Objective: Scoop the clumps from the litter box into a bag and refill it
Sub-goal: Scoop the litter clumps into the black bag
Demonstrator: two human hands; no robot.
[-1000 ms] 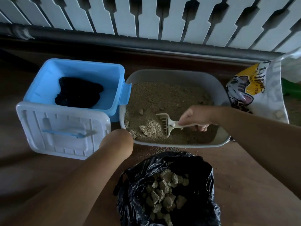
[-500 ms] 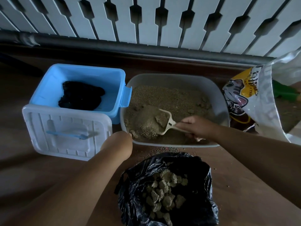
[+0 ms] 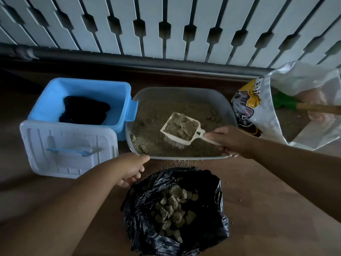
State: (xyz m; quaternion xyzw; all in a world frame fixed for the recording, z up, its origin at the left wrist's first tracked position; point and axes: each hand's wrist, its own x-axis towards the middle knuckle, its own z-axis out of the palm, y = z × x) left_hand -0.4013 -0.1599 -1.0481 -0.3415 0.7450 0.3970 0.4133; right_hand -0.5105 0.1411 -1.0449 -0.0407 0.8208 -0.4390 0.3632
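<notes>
- Wooden floor [image 3: 258, 209] runs under everything; nearest sits the black bag [image 3: 212, 228], mouth open, soft and floppy, clumps piled inside.
- Left hand [image 3: 129, 170] rests beside the bag at the litter box [image 3: 184, 93] near rim, fingers loosely curled; what they hold I cannot tell.
- Right hand [image 3: 227, 139] pinches the scoop [image 3: 181, 128] by its thin handle over the litter, loaded with crumbly clumps, grains sifting through. Keep it level; it looks light but spill-prone.
- Farther right, the refill sack [image 3: 258, 115] gapes open.
</notes>
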